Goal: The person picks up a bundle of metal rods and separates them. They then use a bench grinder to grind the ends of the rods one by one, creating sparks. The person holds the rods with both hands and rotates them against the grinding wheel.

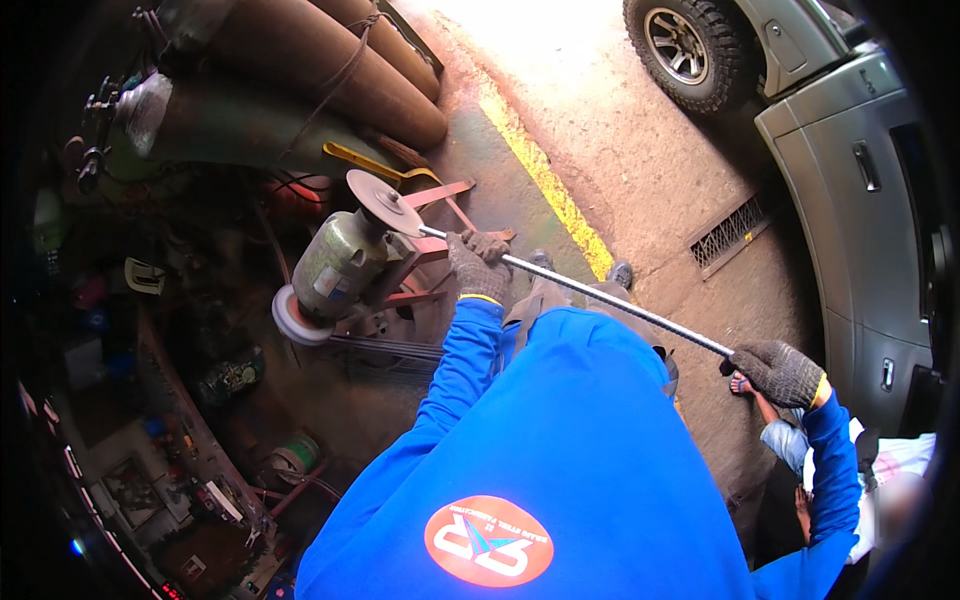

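A long, thin steel rod [620, 295] runs slantwise across in front of me. My left hand [480, 266], in a grey-brown knit glove, is closed round it near its left end. That end meets the rim of a thin, flat grinding wheel [384, 203]; whether it touches is too fine to make out. The wheel sits on a green bench grinder [340, 262], which has a thicker pale wheel [300, 316] on its other side. Farther right, my right hand [778, 372], gloved alike, grips the rod's other end. Both my arms wear blue sleeves.
Large brown gas cylinders [320, 70] lie slanted at upper left. A red metal stand [440, 195] is by the grinder. A grey vehicle [865, 200] stands at right, near a floor grate [728, 237]. Another person [800, 450] is low down beyond my right arm. Clutter fills the dark left side.
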Tool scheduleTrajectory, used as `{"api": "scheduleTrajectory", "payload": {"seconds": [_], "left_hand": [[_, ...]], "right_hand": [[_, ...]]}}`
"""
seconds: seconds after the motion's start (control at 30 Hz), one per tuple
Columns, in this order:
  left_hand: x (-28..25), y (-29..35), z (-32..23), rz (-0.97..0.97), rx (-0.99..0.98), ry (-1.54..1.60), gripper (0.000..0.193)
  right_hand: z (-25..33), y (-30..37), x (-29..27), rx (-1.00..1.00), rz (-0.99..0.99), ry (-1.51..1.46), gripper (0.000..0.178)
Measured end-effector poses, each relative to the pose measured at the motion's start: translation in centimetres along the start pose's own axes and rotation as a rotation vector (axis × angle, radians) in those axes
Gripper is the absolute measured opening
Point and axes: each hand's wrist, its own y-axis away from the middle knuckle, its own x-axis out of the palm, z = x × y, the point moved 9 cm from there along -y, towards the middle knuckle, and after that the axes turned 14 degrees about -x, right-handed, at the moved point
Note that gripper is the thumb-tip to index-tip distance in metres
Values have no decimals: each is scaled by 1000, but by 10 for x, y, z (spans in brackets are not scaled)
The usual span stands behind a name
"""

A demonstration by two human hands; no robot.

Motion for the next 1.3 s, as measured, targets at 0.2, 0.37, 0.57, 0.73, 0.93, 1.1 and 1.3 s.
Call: {"api": "scheduleTrajectory", "payload": {"seconds": [0.2,0.37,0.57,0.73,0.93,1.1,1.3], "left_hand": [[8,-7,-2,102,-30,23,45],[10,-13,-5,156,-76,74,45],[21,-8,-4,171,-69,69,42],[8,-19,-11,192,-64,96,40],[15,-14,-8,206,-27,83,44],[19,-13,-6,235,-67,117,46],[22,-14,-1,256,-132,130,37]], "right_hand": [[25,-1,-19,-151,-14,256,31],[26,-6,-26,-47,16,272,30],[35,-7,-33,-93,7,266,33],[47,-4,-39,-38,-31,333,36],[56,-4,-45,-71,-88,464,36],[60,-2,-46,-140,-129,554,34],[63,0,-50,-142,-172,653,31]]}}
